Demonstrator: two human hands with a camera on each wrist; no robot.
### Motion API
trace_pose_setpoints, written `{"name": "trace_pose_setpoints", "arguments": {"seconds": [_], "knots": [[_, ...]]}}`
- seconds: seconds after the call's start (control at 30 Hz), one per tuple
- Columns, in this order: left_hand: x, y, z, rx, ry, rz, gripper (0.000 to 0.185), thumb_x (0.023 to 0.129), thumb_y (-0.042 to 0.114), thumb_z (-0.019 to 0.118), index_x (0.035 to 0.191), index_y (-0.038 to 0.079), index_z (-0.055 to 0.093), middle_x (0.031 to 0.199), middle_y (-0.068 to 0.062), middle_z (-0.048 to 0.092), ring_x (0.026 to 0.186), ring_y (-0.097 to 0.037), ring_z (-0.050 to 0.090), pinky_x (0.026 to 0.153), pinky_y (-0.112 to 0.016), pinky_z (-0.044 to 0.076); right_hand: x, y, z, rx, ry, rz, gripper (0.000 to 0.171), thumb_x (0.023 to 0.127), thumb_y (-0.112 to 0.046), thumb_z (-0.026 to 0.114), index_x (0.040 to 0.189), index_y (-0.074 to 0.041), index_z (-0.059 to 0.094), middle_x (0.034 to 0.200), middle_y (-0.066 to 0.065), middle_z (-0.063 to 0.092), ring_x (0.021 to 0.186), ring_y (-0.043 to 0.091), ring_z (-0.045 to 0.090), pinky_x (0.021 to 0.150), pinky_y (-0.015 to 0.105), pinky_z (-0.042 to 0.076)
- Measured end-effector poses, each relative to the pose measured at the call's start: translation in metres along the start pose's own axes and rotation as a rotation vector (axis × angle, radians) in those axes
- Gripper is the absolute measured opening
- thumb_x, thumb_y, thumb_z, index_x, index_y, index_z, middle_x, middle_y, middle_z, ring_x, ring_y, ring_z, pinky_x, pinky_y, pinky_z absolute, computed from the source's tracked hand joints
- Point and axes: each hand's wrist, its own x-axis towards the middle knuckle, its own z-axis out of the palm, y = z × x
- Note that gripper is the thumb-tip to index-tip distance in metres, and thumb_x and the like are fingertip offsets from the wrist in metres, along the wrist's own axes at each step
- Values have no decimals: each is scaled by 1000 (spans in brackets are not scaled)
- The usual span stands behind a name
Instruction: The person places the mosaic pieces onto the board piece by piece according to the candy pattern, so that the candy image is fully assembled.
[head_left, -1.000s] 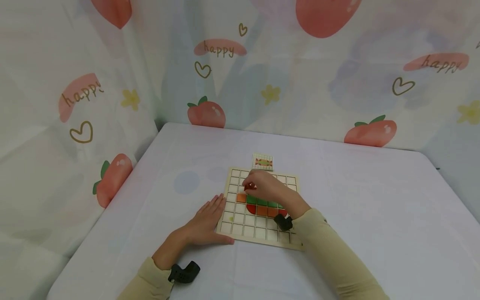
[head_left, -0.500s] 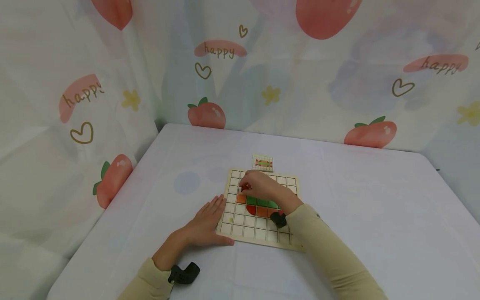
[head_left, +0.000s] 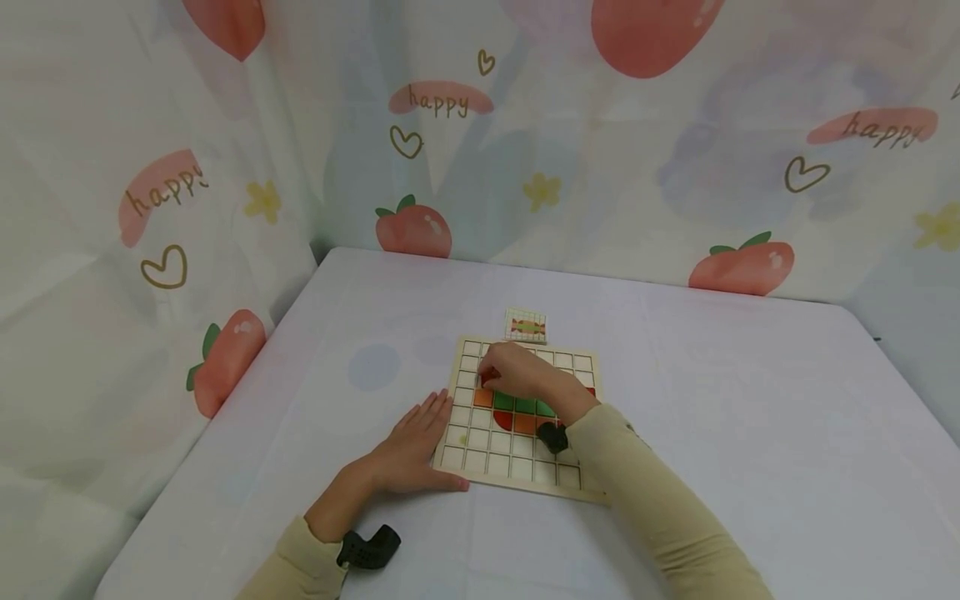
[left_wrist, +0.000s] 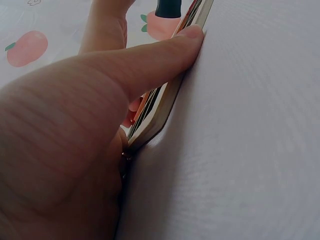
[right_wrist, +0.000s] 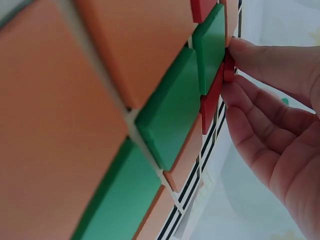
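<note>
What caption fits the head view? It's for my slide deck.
Right hand pinches a red tile over the grid board while the left hand steadies its corner.

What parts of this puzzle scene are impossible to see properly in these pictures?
- Head view: the right hand covers the red piece it pinches and the squares beneath.
- Head view: the pattern card is too small to read.
- Left wrist view: the left hand blocks nearly all of the board.
- Right wrist view: the board's edges are cut off.
</note>
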Motion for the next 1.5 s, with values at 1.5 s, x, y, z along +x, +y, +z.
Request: {"name": "trace_pose_setpoints", "arguments": {"seconds": [1.5], "knots": [[0,2,0,5,1,-18,114,72,70,57,147,2,5,153,-10,0,138,-19,-5,108,-42,5,-25,3,-7,31,60,154,21,89,-2,58,108,0,67,105,12,65,94,24,61,80,36,48]]}}
